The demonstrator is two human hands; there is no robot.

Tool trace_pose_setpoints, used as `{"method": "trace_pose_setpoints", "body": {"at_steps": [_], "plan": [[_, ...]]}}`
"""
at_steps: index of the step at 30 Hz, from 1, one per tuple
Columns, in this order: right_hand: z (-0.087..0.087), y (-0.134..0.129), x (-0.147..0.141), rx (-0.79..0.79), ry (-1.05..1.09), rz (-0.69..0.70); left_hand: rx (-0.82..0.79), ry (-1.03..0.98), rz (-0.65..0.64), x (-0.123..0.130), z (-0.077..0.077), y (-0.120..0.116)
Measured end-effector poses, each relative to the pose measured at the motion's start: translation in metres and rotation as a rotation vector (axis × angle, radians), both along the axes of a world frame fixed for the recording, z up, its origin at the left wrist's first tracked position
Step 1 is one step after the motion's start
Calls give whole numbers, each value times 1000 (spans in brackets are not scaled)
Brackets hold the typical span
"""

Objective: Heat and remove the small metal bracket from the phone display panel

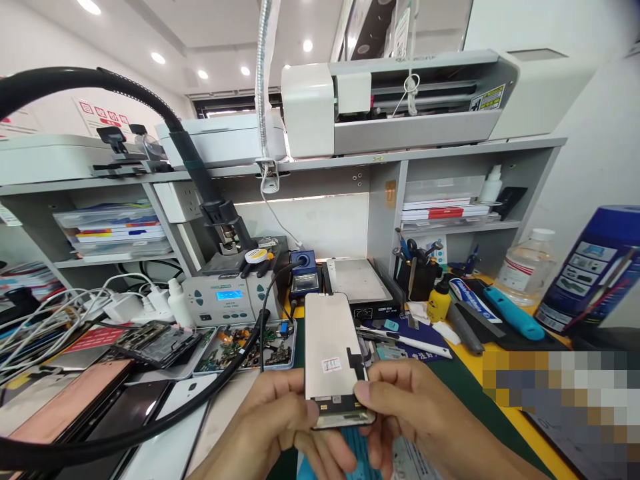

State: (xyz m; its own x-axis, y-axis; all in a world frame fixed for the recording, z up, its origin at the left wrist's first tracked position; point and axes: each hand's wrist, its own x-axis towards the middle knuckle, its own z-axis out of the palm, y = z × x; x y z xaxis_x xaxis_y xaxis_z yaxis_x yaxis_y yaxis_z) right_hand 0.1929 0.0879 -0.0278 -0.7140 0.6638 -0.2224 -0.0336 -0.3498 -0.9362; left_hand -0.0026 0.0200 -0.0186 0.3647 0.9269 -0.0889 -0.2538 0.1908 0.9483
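Note:
A phone screen assembly (330, 340) is held up before me, its pale back facing me and its long side upright. A small white label sits on its lower half, and a black strip with gold contacts runs along the bottom. My left hand (275, 417) grips its lower left corner, thumb on the front and fingers curled beneath. On the lower right edge, my right hand (410, 407) pinches it, the thumb pressing near the dark flex cable. Under both hands lies a blue mat (354, 448), partly hidden by my fingers.
Left stand a soldering station (227, 300), a tray of small parts (205, 360) and several phones; a black hose (200, 420) arches across them. Behind is a heating plate (357, 280). To the right are a tweezers-like tool (420, 343), a yellow bottle (439, 303) and a blue can (587, 267).

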Motion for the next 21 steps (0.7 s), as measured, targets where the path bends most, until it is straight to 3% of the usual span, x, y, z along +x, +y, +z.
{"method": "trace_pose_setpoints", "body": {"at_steps": [9,21], "plan": [[-1,1,7,221,7,13,161,72,-5,0,4,2],[6,-3,7,319,-56,-28,215,66,72,-1,-11,1]]}}
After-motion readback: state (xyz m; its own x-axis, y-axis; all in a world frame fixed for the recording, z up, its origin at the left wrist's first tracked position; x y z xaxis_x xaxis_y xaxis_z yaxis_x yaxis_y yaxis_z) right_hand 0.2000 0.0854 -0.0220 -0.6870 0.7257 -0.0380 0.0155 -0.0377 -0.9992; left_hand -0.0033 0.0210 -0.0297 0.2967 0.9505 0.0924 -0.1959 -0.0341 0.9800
